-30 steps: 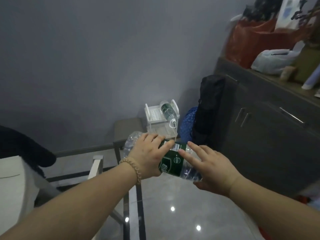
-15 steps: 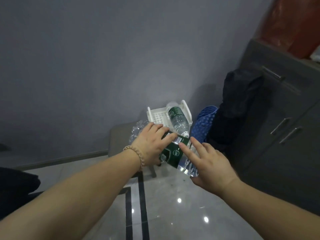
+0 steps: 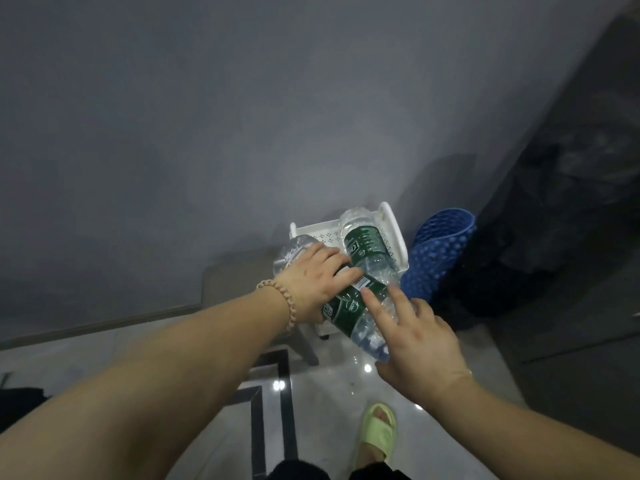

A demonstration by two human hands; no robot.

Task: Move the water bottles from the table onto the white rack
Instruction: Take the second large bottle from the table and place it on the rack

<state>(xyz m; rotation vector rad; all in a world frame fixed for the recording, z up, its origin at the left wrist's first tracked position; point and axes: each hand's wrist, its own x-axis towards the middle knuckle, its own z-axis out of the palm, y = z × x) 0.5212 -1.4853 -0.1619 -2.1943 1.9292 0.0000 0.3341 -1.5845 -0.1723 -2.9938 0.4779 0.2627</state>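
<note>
Both hands carry one water bottle (image 3: 353, 311) lying on its side in the air, just in front of the white rack (image 3: 394, 233). The left hand (image 3: 320, 271) lies over the bottle's upper half, fingers curled down around it and close together; its palm side and thumb are hidden behind the hand itself. A bead bracelet (image 3: 282, 303) circles that wrist. The right hand (image 3: 420, 351) cups the lower end from beneath, fingers spread; the index finger lies along the green label and the thumb reaches under. The bottle's cap end is covered by the right palm, so it cannot be made out.

A clear, crinkled shape (image 3: 292, 251) shows past the left knuckles, against the rack's left corner. It could be the base of the held bottle or a separate bottle; the hand hides the join.

A second bottle (image 3: 365, 245) with a green label already lies on the rack's top shelf, along its right side. Its near end disappears behind the held bottle. Only the top tier of the rack shows; the rest is blocked by the hands, apart from a small piece of its foot below the bottle.

A blue perforated basket (image 3: 438, 251) stands just right of the rack, with dark, blurred shapes behind it that cannot be identified. A low grey stool (image 3: 242, 278) sits partly behind the left forearm. At the bottom edge, a foot in a green slipper (image 3: 375, 433) rests on the glossy floor (image 3: 329, 403).
</note>
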